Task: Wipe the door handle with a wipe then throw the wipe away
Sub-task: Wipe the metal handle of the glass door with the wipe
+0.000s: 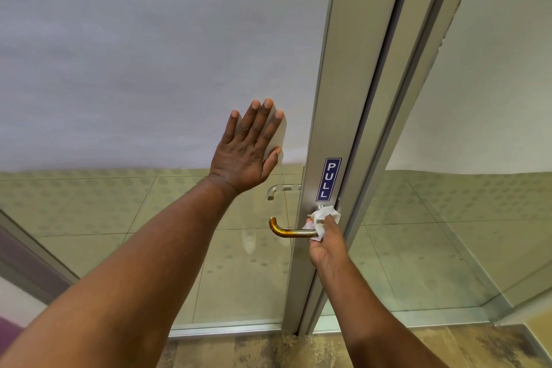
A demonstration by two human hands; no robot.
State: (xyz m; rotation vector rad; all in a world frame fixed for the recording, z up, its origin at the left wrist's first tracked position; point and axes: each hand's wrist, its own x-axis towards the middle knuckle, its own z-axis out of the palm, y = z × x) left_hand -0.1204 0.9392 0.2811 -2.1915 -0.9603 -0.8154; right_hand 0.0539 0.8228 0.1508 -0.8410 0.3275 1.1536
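Observation:
A curved metal door handle (283, 231) sticks out to the left from the grey door frame (328, 98), below a blue PULL sticker (328, 179). My right hand (327, 243) grips a crumpled white wipe (324, 216) wrapped around the handle's base, close to the frame. My left hand (249, 149) is flat against the frosted glass panel (149, 54), fingers spread, just up and left of the handle. Through the glass shows a second handle (280, 190) on the far side of the door.
A second glass panel (478, 158) with its own frame stands right of the door. Clear glass below the frosted band shows a tiled floor beyond. A metal threshold (227, 330) runs along the door's bottom. Purple furniture edges in at lower left.

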